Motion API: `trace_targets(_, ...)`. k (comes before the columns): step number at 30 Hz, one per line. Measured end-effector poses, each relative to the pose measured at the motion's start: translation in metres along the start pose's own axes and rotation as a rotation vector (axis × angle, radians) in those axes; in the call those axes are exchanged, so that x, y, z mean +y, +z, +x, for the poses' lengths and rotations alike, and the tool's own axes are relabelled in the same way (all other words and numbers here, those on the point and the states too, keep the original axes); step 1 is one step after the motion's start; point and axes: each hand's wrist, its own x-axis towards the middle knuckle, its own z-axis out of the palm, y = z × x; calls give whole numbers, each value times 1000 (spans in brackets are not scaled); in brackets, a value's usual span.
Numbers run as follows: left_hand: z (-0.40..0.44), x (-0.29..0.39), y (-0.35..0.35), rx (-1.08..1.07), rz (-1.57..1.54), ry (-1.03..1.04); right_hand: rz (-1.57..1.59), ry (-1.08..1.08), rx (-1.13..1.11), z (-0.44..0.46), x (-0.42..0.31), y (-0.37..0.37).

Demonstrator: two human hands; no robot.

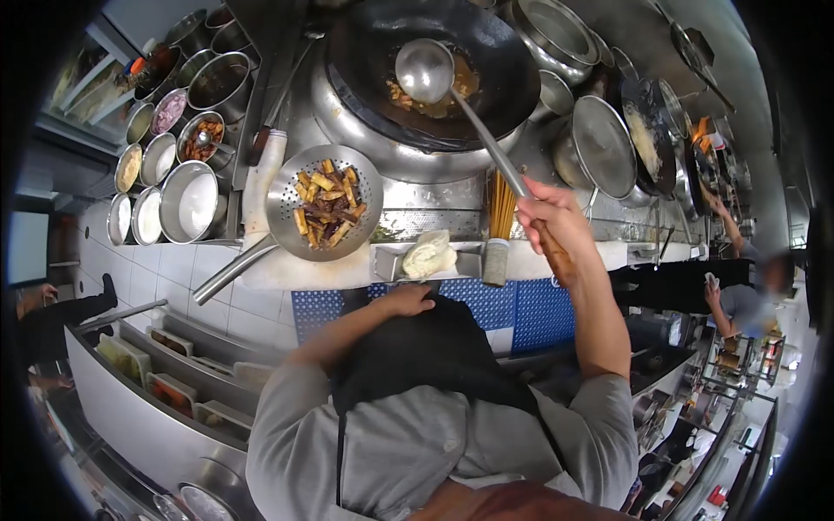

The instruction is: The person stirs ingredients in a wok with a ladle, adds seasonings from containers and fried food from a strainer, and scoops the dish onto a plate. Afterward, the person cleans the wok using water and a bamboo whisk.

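Observation:
My right hand (556, 221) is wrapped round the wooden handle of a long steel ladle (426, 71). The ladle's bowl is inside a large black wok (504, 52), over brown liquid with small bits (465, 82). My left hand (408, 300) rests near my black apron, just below the counter edge; what it may hold is too small to tell. A perforated strainer (282, 195) with fried strips (330, 208) in it sits left of centre. Between the hands, a crumpled pale cloth (430, 253) lies in a metal tray (388, 260).
Metal pots with ingredients (193, 204) crowd the left. A bundle of thin sticks (501, 204) stands in a holder right of the tray. More pans and a lidded pot (595, 148) are at right. A co-worker (747, 291) stands far right; another person's leg (82, 300) shows at left.

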Motion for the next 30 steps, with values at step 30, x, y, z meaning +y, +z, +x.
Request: trace_targets(30,33,9,40,151,-56,-121,-1078,-443,200,47,30,-107)
